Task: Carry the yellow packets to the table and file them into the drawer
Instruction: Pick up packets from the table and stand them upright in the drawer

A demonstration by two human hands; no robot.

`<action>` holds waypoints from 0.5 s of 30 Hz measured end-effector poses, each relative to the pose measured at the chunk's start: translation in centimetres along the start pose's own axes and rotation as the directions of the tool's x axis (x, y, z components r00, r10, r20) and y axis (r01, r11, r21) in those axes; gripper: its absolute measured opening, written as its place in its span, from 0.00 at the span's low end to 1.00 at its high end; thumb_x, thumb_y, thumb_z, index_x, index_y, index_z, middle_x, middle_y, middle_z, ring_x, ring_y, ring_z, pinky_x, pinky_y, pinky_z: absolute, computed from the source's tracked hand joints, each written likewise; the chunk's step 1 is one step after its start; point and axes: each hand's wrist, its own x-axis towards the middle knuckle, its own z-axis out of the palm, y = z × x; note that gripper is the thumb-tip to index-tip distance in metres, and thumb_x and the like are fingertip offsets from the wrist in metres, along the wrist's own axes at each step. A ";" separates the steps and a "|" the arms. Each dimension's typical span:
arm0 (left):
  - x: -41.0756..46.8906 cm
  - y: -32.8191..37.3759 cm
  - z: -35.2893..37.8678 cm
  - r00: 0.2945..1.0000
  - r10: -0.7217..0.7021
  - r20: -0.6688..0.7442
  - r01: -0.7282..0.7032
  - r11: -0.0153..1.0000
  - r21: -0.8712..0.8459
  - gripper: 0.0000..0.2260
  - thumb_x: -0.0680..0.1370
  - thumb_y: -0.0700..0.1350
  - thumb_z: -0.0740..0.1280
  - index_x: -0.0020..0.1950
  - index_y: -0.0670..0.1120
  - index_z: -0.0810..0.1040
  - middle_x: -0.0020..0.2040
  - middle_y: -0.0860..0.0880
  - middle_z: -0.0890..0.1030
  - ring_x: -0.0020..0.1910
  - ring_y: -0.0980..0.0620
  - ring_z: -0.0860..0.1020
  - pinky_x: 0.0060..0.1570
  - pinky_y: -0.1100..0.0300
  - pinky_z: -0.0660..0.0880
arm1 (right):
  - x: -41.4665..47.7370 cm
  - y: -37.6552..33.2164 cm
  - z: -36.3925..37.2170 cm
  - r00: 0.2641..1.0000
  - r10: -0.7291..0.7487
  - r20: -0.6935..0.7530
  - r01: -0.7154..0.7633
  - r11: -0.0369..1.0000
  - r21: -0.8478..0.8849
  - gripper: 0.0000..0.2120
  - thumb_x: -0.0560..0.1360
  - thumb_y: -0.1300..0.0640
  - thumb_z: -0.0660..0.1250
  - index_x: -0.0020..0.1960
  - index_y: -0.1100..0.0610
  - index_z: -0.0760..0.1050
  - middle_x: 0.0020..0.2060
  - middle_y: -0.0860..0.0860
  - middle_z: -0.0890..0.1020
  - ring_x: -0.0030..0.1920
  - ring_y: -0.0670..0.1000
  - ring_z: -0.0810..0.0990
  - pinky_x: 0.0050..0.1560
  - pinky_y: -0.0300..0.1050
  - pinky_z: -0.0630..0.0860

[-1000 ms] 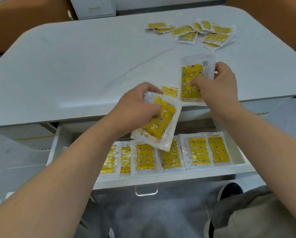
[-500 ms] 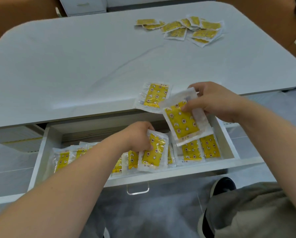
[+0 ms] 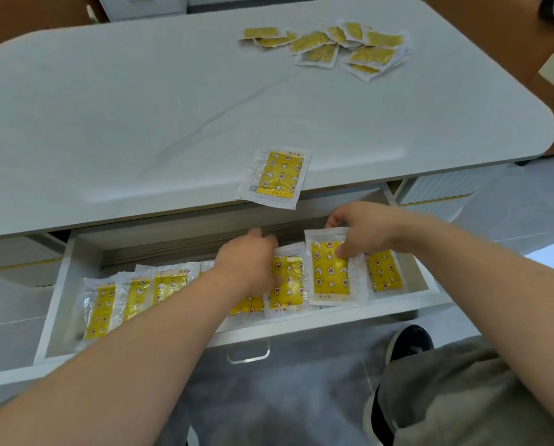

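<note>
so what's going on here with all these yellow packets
A person is filing yellow packets into the open drawer under the white table. The left hand holds a first packet in the row there. The right hand pinches a second packet just to its right. A lone packet overhangs the table's near edge, and a loose pile lies at the far side.

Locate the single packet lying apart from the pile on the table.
Head view, centre: the single packet lies at the table's near edge, above the open drawer, just beyond the left hand.
</note>
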 end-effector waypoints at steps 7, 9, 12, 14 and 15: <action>-1.3 0.0 -3.2 0.997 -0.039 0.067 0.035 0.998 0.050 0.21 0.73 0.58 0.75 0.61 0.51 0.76 0.55 0.49 0.77 0.51 0.47 0.78 0.43 0.53 0.76 | 1.5 -0.9 1.7 0.999 -0.050 0.005 0.050 0.996 -0.069 0.15 0.75 0.61 0.74 0.59 0.50 0.77 0.49 0.48 0.84 0.48 0.49 0.84 0.42 0.40 0.80; -2.0 -0.1 -5.1 0.995 -0.037 0.094 0.035 0.999 0.020 0.17 0.74 0.56 0.74 0.58 0.49 0.79 0.52 0.51 0.81 0.50 0.49 0.80 0.47 0.53 0.79 | 1.9 -0.9 2.2 0.997 -0.077 0.000 0.076 0.990 -0.121 0.13 0.75 0.60 0.75 0.56 0.50 0.77 0.48 0.47 0.83 0.47 0.48 0.83 0.41 0.39 0.77; -3.0 -0.3 -8.0 0.999 -0.033 0.007 0.033 0.999 -0.035 0.12 0.75 0.54 0.72 0.53 0.48 0.83 0.50 0.51 0.82 0.49 0.50 0.81 0.50 0.52 0.81 | 2.3 -0.7 3.4 0.993 -0.119 -0.025 0.106 0.951 -0.291 0.12 0.75 0.56 0.74 0.55 0.49 0.76 0.48 0.47 0.81 0.45 0.48 0.79 0.41 0.40 0.74; -3.2 -0.4 -9.3 0.993 -0.055 -0.100 0.042 0.991 -0.127 0.08 0.77 0.54 0.71 0.49 0.51 0.82 0.48 0.53 0.81 0.49 0.51 0.79 0.49 0.53 0.79 | 2.5 -0.5 4.2 0.988 -0.140 -0.062 0.098 0.890 -0.446 0.18 0.74 0.51 0.74 0.62 0.50 0.75 0.54 0.50 0.80 0.50 0.51 0.78 0.45 0.44 0.74; -3.2 -0.4 -9.7 0.984 -0.069 -0.162 0.040 0.983 -0.177 0.07 0.78 0.54 0.70 0.48 0.52 0.81 0.48 0.54 0.81 0.48 0.52 0.79 0.48 0.53 0.78 | 2.5 -0.4 4.4 0.986 -0.142 -0.089 0.078 0.856 -0.511 0.21 0.74 0.48 0.74 0.64 0.50 0.74 0.56 0.51 0.78 0.53 0.53 0.77 0.48 0.46 0.75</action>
